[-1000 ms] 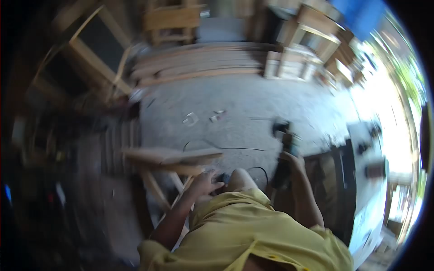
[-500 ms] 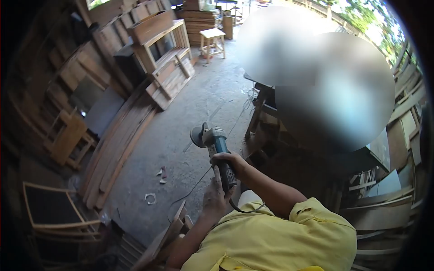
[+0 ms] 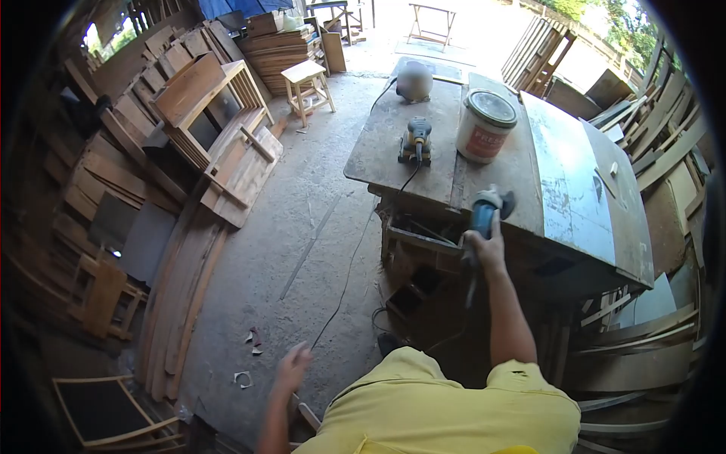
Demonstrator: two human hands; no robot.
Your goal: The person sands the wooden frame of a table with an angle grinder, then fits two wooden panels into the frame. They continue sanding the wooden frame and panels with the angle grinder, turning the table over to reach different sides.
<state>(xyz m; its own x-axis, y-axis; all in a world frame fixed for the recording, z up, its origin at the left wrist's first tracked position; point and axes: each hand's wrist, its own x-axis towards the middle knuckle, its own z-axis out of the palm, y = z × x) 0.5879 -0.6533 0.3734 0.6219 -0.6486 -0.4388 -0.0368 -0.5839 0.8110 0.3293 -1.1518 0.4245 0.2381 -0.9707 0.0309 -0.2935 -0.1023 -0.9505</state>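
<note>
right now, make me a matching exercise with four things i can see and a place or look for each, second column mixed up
Things
1. angle grinder
2. sander
3. bucket
4. wooden stool

Places and looks
A. lidded, with a red label
B. standing on the floor
C. held in the right hand
D. on the table, beside the bucket

Pairs: 1-C, 2-D, 3-A, 4-B

grey floor [image 3: 310,227] | stool [image 3: 304,85] beside stacked boards [image 3: 276,51] | planks [image 3: 178,303] along left | bright daylight and foliage [image 3: 620,34] top right
</note>
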